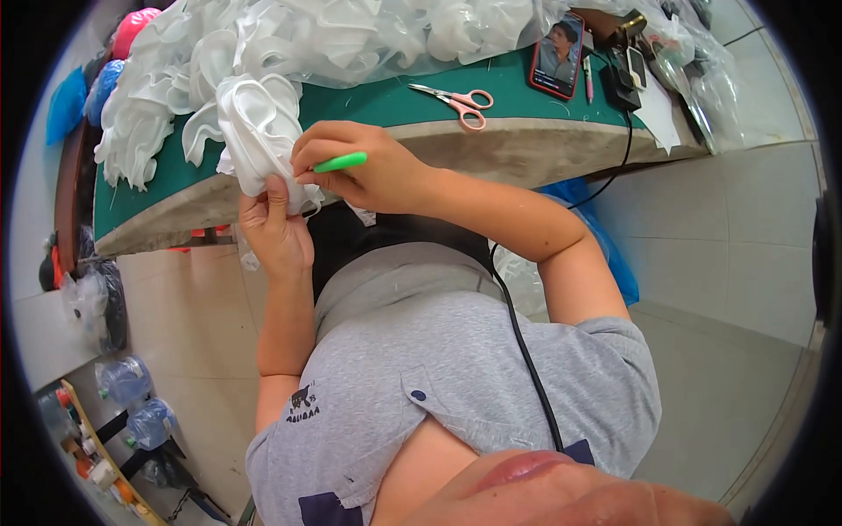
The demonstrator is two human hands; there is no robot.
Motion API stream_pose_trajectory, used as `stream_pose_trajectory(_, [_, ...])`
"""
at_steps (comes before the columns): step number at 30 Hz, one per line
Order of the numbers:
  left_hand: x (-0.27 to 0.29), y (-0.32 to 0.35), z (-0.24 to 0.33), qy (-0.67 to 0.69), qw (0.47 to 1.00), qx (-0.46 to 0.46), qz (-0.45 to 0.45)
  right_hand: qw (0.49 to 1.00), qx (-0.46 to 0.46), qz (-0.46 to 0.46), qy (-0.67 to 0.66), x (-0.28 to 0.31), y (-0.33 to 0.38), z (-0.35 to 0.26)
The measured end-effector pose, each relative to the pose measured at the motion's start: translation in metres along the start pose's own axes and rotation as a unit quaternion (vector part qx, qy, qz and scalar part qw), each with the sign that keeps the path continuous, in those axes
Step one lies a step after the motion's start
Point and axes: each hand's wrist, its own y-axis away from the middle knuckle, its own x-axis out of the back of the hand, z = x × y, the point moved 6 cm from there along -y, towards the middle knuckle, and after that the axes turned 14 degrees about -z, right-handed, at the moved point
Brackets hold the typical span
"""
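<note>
My left hand (276,230) grips the lower part of a white ruffled fabric piece (260,131) at the edge of the green table (368,101). My right hand (364,167) holds a slim green tool (340,162) against that fabric, its tip hidden in the folds. Both hands work close together just in front of the table's edge, above my grey shirt.
Pink-handled scissors (458,101) lie on the green table behind my right hand. A phone in a red case (559,54) stands further right. A heap of white ruffled pieces in clear plastic (333,35) covers the back. A black cable (526,351) crosses my chest. Water bottles (127,381) stand on the floor at left.
</note>
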Motion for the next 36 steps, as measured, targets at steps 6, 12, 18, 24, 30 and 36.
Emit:
stream_pose_trajectory(6, [-0.005,0.003,0.003,-0.028,0.999,-0.021,-0.005,0.994,0.026,0.096,0.044,0.028,0.0,0.013])
stream_pose_trajectory(12, [0.005,0.001,-0.005,-0.024,0.998,0.002,-0.059,0.949,0.116,0.275,0.102,0.104,-0.002,0.009])
stream_pose_trajectory(18, [0.011,-0.012,0.002,-0.218,0.958,0.114,-0.146,0.887,0.122,0.411,0.172,0.152,0.021,-0.004])
stream_pose_trajectory(24, [0.014,-0.019,0.016,-0.429,0.865,0.173,-0.192,0.881,0.108,0.438,0.14,0.155,0.033,0.005])
stream_pose_trajectory(30, [-0.007,-0.029,0.023,-0.381,0.871,0.153,-0.271,0.96,0.174,0.138,0.172,0.072,0.029,-0.051])
stream_pose_trajectory(36, [-0.021,-0.056,0.024,-0.048,0.96,0.24,-0.134,0.956,0.23,-0.001,0.184,0.028,0.039,-0.08])
